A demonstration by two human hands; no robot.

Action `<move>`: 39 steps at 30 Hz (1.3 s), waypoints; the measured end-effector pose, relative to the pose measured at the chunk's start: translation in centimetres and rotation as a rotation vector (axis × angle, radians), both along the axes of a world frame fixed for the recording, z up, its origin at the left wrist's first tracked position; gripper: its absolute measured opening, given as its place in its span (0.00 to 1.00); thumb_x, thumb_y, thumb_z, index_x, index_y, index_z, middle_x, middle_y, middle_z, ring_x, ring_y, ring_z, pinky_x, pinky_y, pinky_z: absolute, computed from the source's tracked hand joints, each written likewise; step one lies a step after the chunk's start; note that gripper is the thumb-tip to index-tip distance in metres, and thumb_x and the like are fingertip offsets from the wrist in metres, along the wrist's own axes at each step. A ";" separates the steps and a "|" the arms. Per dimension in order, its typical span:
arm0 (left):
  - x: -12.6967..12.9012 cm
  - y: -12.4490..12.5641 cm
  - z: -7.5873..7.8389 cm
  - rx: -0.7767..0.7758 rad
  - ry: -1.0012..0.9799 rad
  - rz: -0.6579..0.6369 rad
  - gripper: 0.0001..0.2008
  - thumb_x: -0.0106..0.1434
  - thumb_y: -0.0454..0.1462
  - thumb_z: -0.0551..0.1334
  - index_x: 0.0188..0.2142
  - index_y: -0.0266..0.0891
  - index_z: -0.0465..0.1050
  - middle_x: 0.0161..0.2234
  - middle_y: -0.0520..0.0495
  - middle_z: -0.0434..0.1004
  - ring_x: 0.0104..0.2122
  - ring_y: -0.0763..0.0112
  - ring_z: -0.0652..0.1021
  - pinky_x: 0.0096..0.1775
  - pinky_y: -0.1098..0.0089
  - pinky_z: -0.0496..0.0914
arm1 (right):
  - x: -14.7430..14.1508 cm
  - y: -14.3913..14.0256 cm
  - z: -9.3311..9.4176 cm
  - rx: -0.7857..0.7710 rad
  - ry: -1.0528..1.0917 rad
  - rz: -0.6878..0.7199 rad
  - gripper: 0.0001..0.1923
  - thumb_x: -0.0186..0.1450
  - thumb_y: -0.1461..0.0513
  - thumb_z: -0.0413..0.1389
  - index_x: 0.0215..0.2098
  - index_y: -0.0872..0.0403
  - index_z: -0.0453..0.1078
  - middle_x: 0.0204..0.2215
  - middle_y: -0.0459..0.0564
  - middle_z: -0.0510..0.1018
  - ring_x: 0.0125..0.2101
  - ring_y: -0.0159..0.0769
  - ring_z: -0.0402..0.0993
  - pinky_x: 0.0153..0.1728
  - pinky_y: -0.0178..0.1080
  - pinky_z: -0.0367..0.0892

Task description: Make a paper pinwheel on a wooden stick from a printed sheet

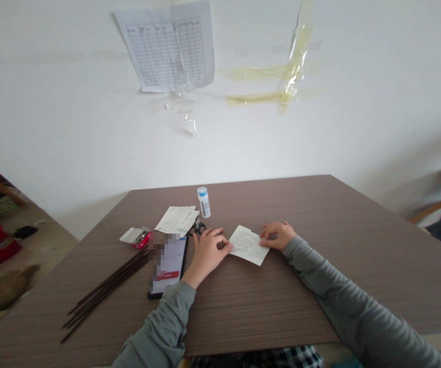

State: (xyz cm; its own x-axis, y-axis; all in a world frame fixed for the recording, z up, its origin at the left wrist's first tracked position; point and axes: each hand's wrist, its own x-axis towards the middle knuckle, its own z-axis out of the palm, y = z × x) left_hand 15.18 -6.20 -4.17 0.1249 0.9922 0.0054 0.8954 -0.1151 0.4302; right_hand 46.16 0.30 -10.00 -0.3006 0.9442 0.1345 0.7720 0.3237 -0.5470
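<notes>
A small sheet of printed paper (246, 245) lies at a slant between my two hands, over the brown table. My left hand (210, 250) pinches its left edge between thumb and fingers. At the right edge, the thumb and fingertips of my right hand (278, 235) close on the paper. Close beyond my left hand are black-handled scissors (197, 228), partly covered by other printed sheets (176, 220). A phone (170, 268) with a lit screen rests just left of my left forearm.
A white bottle with a blue band (204, 203) stands toward the back of the table (282, 204). Left of the phone are an open red-and-white box (138, 237) with small metal pieces and several thin dark sticks (107, 291). The wall (90, 138) borders the far edge.
</notes>
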 end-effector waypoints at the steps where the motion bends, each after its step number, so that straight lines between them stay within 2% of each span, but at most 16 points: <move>1: 0.0 -0.1 -0.1 0.005 -0.003 -0.010 0.04 0.81 0.39 0.79 0.51 0.49 0.98 0.83 0.41 0.86 0.89 0.31 0.73 0.89 0.13 0.53 | -0.2 0.0 -0.2 0.001 -0.029 -0.017 0.16 0.66 0.51 0.81 0.26 0.44 0.85 0.49 0.55 1.00 0.65 0.71 0.93 0.77 0.86 0.73; 4: -0.1 -0.4 -0.5 0.012 -0.006 -0.043 0.10 0.75 0.39 0.85 0.53 0.49 0.96 0.83 0.39 0.85 0.88 0.28 0.73 0.88 0.11 0.52 | -0.6 0.1 -0.9 -0.002 -0.105 -0.041 0.08 0.68 0.53 0.81 0.33 0.42 0.92 0.53 0.55 0.99 0.67 0.69 0.92 0.80 0.82 0.73; 7: -0.2 -0.6 -0.6 0.018 0.012 -0.061 0.12 0.75 0.39 0.85 0.55 0.50 0.95 0.83 0.38 0.85 0.88 0.26 0.74 0.87 0.09 0.52 | -0.6 0.5 -1.5 -0.008 -0.134 -0.014 0.02 0.69 0.54 0.81 0.40 0.39 0.97 0.57 0.55 0.98 0.69 0.71 0.91 0.81 0.82 0.72; 11: -0.1 -0.8 -0.4 0.007 0.051 -0.058 0.13 0.77 0.40 0.84 0.58 0.51 0.95 0.84 0.40 0.84 0.89 0.26 0.72 0.88 0.11 0.53 | 0.3 1.2 -2.2 0.015 -0.160 0.019 0.09 0.71 0.55 0.79 0.48 0.35 0.99 0.63 0.55 0.97 0.74 0.74 0.87 0.80 0.84 0.72; 16: -0.2 -1.0 -0.1 0.018 0.108 -0.058 0.13 0.80 0.43 0.82 0.61 0.53 0.96 0.86 0.43 0.81 0.91 0.26 0.67 0.87 0.11 0.53 | 2.0 1.9 -2.7 0.049 -0.207 -0.060 0.17 0.71 0.55 0.78 0.55 0.31 1.00 0.75 0.51 0.92 0.79 0.80 0.80 0.79 0.83 0.74; 20: -0.4 -1.0 -0.3 0.048 0.147 -0.055 0.13 0.81 0.43 0.80 0.62 0.57 0.97 0.87 0.43 0.81 0.90 0.24 0.67 0.85 0.08 0.56 | 2.7 2.0 -2.6 0.061 -0.205 -0.050 0.15 0.73 0.51 0.77 0.57 0.30 1.00 0.76 0.51 0.91 0.78 0.83 0.80 0.78 0.84 0.76; 23: -0.5 -0.9 -0.3 0.066 0.175 -0.029 0.14 0.82 0.43 0.78 0.64 0.59 0.97 0.87 0.44 0.80 0.90 0.23 0.68 0.84 0.07 0.57 | 2.2 1.7 -2.7 0.050 -0.231 -0.088 0.16 0.74 0.53 0.77 0.57 0.28 1.00 0.77 0.50 0.90 0.79 0.84 0.78 0.78 0.85 0.74; 30: -0.6 -0.5 -0.5 0.122 0.235 0.070 0.20 0.88 0.41 0.70 0.69 0.63 0.96 0.90 0.43 0.75 0.90 0.23 0.66 0.84 0.04 0.56 | 0.1 1.5 -3.2 0.136 -0.245 -0.140 0.19 0.77 0.57 0.75 0.62 0.28 0.98 0.79 0.49 0.89 0.81 0.76 0.77 0.79 0.79 0.76; 36: -0.7 -0.3 -0.8 0.126 0.271 0.086 0.22 0.90 0.42 0.67 0.73 0.65 0.94 0.90 0.43 0.76 0.90 0.25 0.68 0.83 0.06 0.60 | 0.5 0.1 -2.5 0.212 -0.194 -0.037 0.21 0.85 0.56 0.66 0.67 0.26 0.96 0.77 0.49 0.91 0.79 0.71 0.79 0.78 0.76 0.79; 39: -0.6 -0.4 -0.7 0.121 0.271 0.096 0.22 0.89 0.41 0.67 0.73 0.64 0.94 0.89 0.42 0.76 0.90 0.26 0.68 0.84 0.07 0.60 | 0.6 -0.2 -2.2 0.212 -0.187 -0.047 0.22 0.87 0.55 0.63 0.68 0.24 0.95 0.76 0.48 0.91 0.79 0.70 0.79 0.79 0.75 0.78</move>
State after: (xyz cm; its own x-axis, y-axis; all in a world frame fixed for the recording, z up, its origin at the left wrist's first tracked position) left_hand 14.55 -6.58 -4.89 0.0441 0.9937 0.1033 0.9849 -0.0606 0.1625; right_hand 46.75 0.07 -12.20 -0.2954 0.9143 0.2771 0.8699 0.3773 -0.3176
